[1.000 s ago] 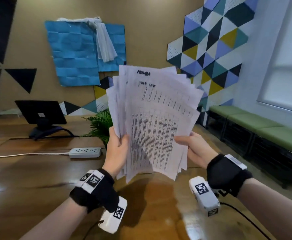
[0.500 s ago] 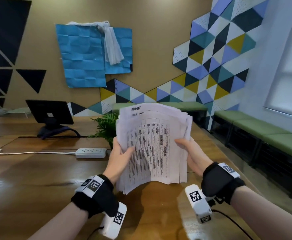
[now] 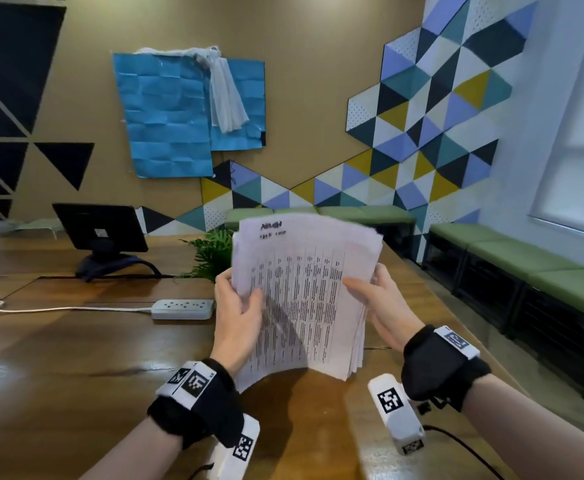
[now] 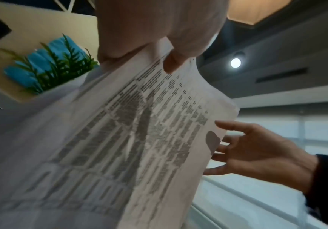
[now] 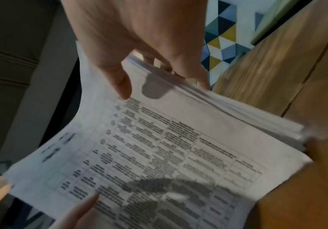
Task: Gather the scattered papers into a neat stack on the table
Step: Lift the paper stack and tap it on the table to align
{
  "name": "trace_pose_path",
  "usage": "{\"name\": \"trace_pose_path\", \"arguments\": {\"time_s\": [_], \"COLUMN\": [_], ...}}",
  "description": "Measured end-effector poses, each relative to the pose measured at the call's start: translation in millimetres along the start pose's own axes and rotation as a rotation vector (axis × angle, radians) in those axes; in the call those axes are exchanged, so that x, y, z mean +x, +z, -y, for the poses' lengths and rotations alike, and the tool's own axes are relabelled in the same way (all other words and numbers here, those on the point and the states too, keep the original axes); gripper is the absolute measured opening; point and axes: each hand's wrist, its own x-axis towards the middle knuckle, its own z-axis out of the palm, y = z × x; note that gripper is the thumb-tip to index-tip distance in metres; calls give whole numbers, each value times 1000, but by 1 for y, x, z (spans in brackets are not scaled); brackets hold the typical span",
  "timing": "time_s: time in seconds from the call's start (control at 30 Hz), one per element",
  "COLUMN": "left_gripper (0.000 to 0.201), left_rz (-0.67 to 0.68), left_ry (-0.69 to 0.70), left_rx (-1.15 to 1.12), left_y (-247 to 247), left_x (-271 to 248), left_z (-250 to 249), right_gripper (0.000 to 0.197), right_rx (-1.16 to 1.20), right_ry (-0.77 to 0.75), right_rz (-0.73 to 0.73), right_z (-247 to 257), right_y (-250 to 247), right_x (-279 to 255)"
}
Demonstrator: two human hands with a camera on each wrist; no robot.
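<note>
A sheaf of white printed papers [image 3: 304, 299] stands upright over the wooden table [image 3: 75, 358], its sheets nearly squared and the front sheet bowed. My left hand [image 3: 240, 296] grips the left edge, thumb on the front and fingers behind. My right hand [image 3: 366, 289] pinches the right edge the same way. The lower edge is at or just above the tabletop; I cannot tell which. In the left wrist view the left thumb [image 4: 171, 65] presses the papers [image 4: 120, 139]. In the right wrist view the right hand [image 5: 139, 77] clasps the stack's layered edge [image 5: 227, 105].
A white power strip [image 3: 183, 309] with its cord lies on the table left of the hands. Behind it are a black monitor [image 3: 100, 226] and a green plant [image 3: 210, 254]. Green benches [image 3: 526, 265] line the right wall beyond the table's edge.
The fanned-out papers have been brought down from in front of the wall toward the table and drawn together into a more even stack. Both hands came down with them.
</note>
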Motion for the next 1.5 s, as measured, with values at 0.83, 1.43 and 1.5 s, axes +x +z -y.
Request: {"name": "trace_pose_path", "arguments": {"time_s": [0.83, 1.43, 1.5], "left_gripper": [13, 54, 39], "left_rz": [112, 194, 227], "left_ry": [671, -287, -236], "left_rx": [986, -172, -176], "left_y": [-12, -46, -42], "left_x": [26, 30, 23], "left_z": [-74, -10, -14], "right_gripper": [25, 33, 31], "right_rx": [-312, 147, 121], "right_ry": [-40, 96, 88], "right_rz": [82, 93, 74], "right_z": [56, -20, -18], "right_y": [-27, -56, -55], "right_x": [0, -7, -6]}}
